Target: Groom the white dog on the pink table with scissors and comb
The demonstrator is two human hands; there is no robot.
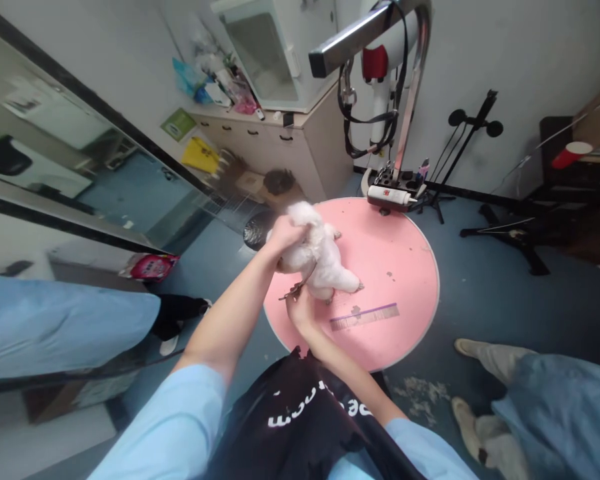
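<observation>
A small white fluffy dog (333,270) is on a round pink grooming table (405,280), near its left edge. My left hand (286,233) is closed on the dog's fur at the upper part of its body. Low against the dog's near side, my right hand (301,311) grips a pair of scissors (294,291) by the handles. A thin blade line runs up against the white coat. Exactly where the tips lie in the fur is hard to make out. A metal comb with a purple spine (365,317) lies flat on the tabletop, right of my right hand.
Over the table's far side rises a metal grooming arm (365,33) with hanging black straps (350,133). A white bottle (390,196) sits in a holder at the rim. People in blue clothing stand at left (70,327) and right (565,400). Cut hair (420,393) litters the floor.
</observation>
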